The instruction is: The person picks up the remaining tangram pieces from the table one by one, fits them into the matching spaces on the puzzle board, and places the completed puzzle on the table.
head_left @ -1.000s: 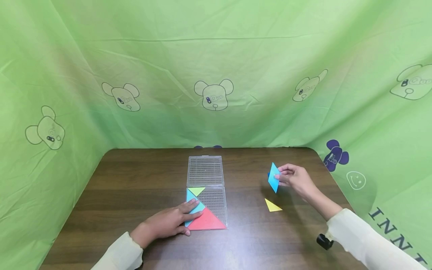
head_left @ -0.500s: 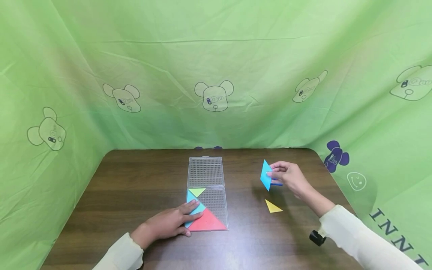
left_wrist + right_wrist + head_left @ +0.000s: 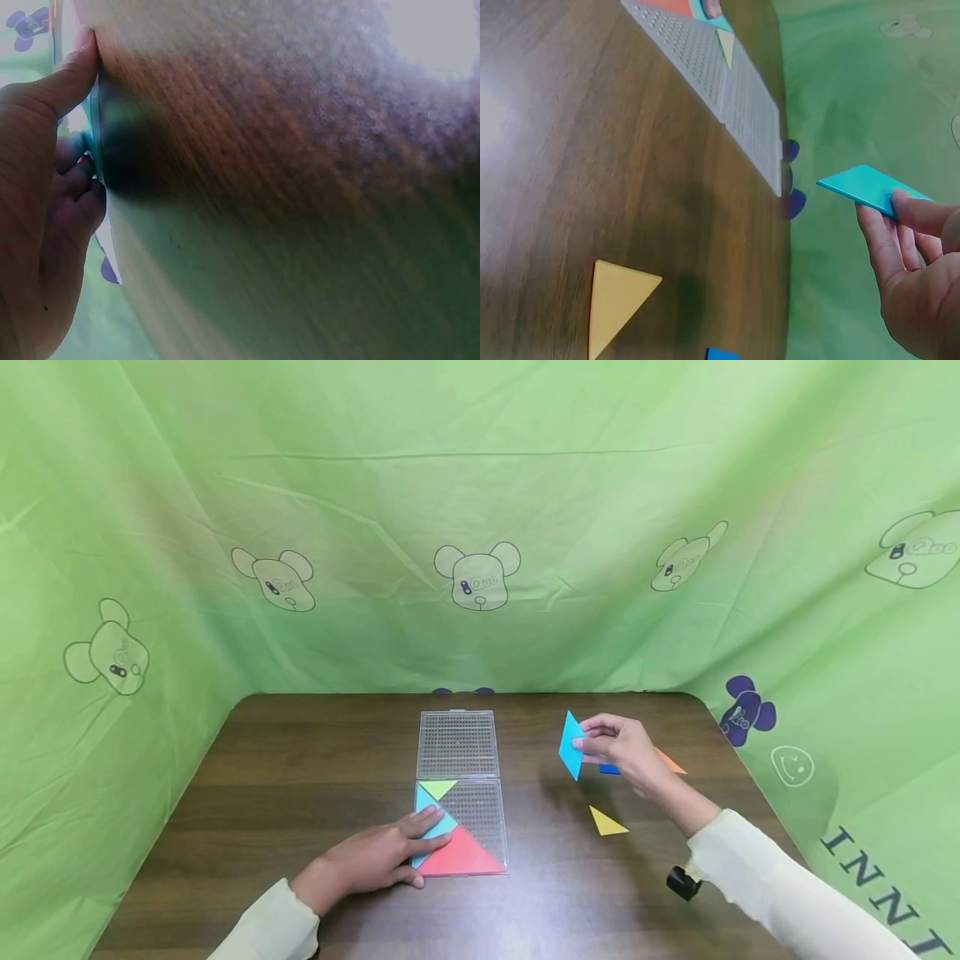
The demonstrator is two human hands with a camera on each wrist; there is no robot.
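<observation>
My right hand (image 3: 618, 747) pinches a bright blue four-sided tangram piece (image 3: 570, 747) between thumb and fingers, raised above the table and tilted. In the right wrist view, the thumb lies on one face of this blue piece (image 3: 866, 185), fingers underneath. My left hand (image 3: 378, 853) rests on the near left part of an open clear plastic case (image 3: 483, 806). Its fingers lie flat over a light blue tangram piece (image 3: 428, 805) and touch the edge of a red triangle (image 3: 467, 855); the thumb is at the case's near edge. A light green triangle (image 3: 438, 788) lies in the case's upper left corner.
A yellow triangle (image 3: 606, 822) lies on the brown table (image 3: 300, 777) to the right of the case. Behind the right hand are a dark blue piece (image 3: 609, 769) and an orange piece (image 3: 671, 762), both partly hidden. The gridded lid (image 3: 457, 743) lies beyond; green cloth (image 3: 480, 643) encloses the table.
My right hand has moved left with the blue piece, toward the case. The dark blue and orange pieces behind it have come into view. The left hand has stayed in place.
</observation>
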